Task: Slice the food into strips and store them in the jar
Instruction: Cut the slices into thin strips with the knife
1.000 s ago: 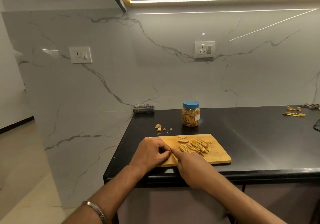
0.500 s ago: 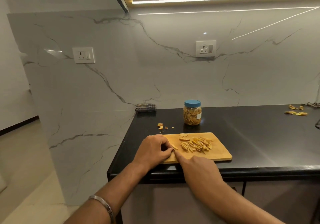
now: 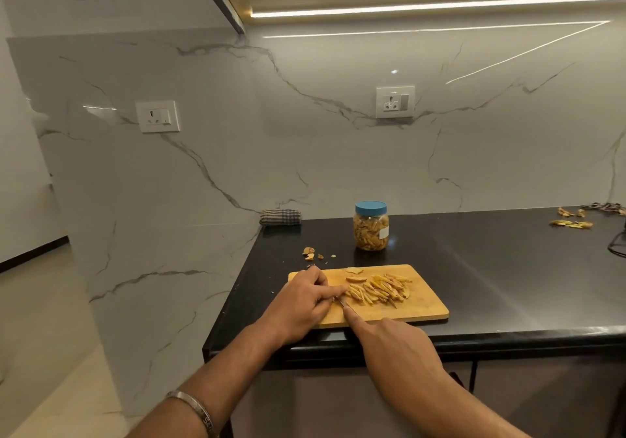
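Observation:
A wooden cutting board (image 3: 420, 305) lies near the counter's front edge with a heap of yellow food strips (image 3: 381, 288) on it. My left hand (image 3: 303, 302) rests on the board's left end, its fingers curled over a piece that is mostly hidden beneath them. My right hand (image 3: 389, 339) grips a small knife (image 3: 341, 302), index finger stretched along the blade, whose tip meets the left fingertips. The handle is hidden in the palm. Behind the board stands a clear jar (image 3: 371, 229) with a blue lid on, holding strips.
Scraps (image 3: 313, 253) lie on the black counter (image 3: 491, 268) left of the jar. A checked cloth (image 3: 280, 217) sits at the back left corner. Peels (image 3: 570, 222) and a dark cable (image 3: 616, 244) are at the far right. The counter ends just left of the board.
Both hands have stayed at the board's left end. The left fingers have stretched a little toward the strips and the knife has shifted slightly beside them. The camera has moved a bit.

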